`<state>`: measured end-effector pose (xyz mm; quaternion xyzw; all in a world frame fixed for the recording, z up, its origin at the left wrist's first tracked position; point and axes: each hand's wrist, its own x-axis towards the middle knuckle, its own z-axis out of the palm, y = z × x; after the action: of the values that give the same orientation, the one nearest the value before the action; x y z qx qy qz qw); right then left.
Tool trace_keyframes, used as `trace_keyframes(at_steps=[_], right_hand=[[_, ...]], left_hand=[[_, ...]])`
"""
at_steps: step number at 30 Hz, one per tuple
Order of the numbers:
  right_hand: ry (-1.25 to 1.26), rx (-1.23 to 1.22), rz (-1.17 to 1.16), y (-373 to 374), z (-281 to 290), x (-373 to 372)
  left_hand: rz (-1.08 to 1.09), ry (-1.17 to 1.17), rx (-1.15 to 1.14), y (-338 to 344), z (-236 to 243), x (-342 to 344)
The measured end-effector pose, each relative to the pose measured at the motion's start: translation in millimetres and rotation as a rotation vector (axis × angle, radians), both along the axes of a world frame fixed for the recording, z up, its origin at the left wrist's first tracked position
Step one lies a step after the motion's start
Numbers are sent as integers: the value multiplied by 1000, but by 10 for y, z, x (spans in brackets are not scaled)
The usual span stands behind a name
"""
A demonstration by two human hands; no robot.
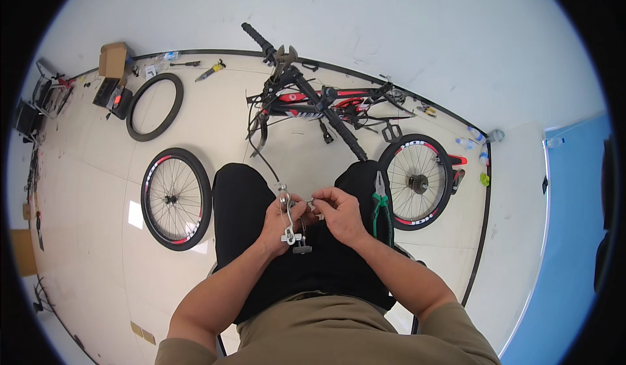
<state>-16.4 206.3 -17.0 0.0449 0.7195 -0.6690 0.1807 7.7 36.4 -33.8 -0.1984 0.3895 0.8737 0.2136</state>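
A silver bicycle brake caliper [289, 221] is in my left hand [277, 225], its fingers closed around it above my lap. A dark cable [262, 156] runs from the handlebar area down to the caliper's upper end. My right hand [342, 216] is close beside it, thumb and forefinger pinched on a small piece too tiny to name, near the left fingertips. Green-handled pliers [382, 210] rest on my right thigh, jaws pointing away from me.
Ahead on the floor lies a red and black bicycle frame [297, 96] with handlebar [326, 114] and an adjustable wrench [284, 58] over it. A wheel [175, 199] lies left, another wheel [417, 182] right. Farther left are a tyre [155, 107] and an open cardboard box [113, 60]. Bottles [465, 143] lie far right.
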Motion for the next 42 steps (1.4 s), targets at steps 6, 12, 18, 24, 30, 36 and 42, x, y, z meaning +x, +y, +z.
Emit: trace_keyframes(at_steps=[6,12,18,24,30,36,42], right_hand=[[-19,-38,-3,-21,-8,4],[-23,-42,-3,-21,-35,10],[-13,-25,2,-15,-38,9],[1,-45,16,-11,-10,12],[27,13,36,2,5,-6],[-1,-2,14,-19,73,-17],[-12,-30,17,6,1,-25]], left_hand=[[-9,4,-19,-3,-34,-5],[-27,47,37,-14,-90,5],[-48,57,30,-6,-70,6],[-42,35,39,-7,-44,-5],[-73,32,-69,4,68,-17],[-58,9,-3,-21,-3,-42],[-42,-12,70,-33,26,-34]])
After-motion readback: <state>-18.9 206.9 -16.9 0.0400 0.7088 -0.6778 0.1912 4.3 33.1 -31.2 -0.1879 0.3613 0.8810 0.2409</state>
